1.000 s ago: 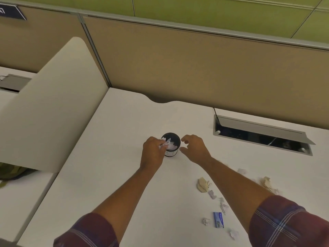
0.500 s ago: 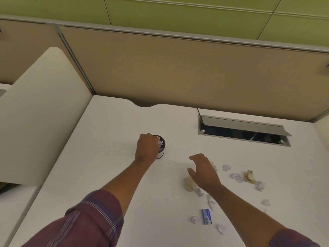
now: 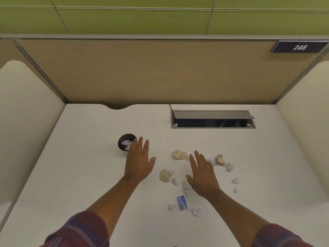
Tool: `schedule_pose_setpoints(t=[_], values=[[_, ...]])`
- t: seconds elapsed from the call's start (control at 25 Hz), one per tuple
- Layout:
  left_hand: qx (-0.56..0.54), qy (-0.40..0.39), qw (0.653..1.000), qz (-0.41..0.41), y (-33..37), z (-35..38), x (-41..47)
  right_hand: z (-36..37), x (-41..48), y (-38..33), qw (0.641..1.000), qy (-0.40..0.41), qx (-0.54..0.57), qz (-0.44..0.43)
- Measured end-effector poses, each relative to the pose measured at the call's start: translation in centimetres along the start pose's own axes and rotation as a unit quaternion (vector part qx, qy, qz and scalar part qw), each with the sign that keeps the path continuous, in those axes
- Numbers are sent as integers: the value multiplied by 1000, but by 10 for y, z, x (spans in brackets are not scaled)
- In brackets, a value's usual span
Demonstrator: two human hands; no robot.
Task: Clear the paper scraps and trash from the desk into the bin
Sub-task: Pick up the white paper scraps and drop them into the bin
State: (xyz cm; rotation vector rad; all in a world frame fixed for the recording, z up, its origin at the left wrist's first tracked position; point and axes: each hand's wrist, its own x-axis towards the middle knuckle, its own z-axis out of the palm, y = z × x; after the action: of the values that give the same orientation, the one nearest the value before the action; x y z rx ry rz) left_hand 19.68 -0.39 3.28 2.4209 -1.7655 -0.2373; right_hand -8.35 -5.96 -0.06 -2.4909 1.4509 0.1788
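Observation:
A small round black bin [image 3: 122, 139] stands on the white desk [image 3: 85, 175] with white crumpled paper inside. My left hand [image 3: 138, 159] hovers just right of the bin, flat, fingers apart and empty. My right hand [image 3: 202, 173] is spread open above the scraps, holding nothing. Three beige paper wads lie on the desk: one [image 3: 179, 154] beyond my right hand, one [image 3: 164, 175] between my hands, one [image 3: 220, 159] to the right. Several small white scraps [image 3: 229, 167] and a blue wrapper [image 3: 182, 202] lie scattered around my right hand.
A metal cable hatch [image 3: 212, 119] is set into the desk at the back right, its lid raised. Tan partition panels close the back, cream dividers stand at both sides. A sign reading 248 [image 3: 300, 47] hangs at the upper right.
My left hand dropped its white scrap into the bin and drew back to the right, fingers now spread. My right hand moved from the bin over to the scraps. The camera turned right.

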Motion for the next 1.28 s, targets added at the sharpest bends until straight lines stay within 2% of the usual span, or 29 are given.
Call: schedule_pose_setpoints(t=[0.4, 0.64, 0.88, 1.04, 1.28], values=[[-14, -147, 983, 108, 158, 62, -15, -6, -49, 126, 993, -38, 38, 103], [18, -211, 971, 112, 216, 98, 9, -1, -45, 184, 988, -131, 57, 65], [36, -248, 964, 94, 234, 116, 31, 12, -43, 190, 993, -119, 21, -3], [17, -262, 961, 83, 239, 121, 27, 12, -42, 190, 996, -63, 53, 24], [16, -238, 965, 107, 239, 134, -31, 10, -29, 191, 995, -89, 41, 13]])
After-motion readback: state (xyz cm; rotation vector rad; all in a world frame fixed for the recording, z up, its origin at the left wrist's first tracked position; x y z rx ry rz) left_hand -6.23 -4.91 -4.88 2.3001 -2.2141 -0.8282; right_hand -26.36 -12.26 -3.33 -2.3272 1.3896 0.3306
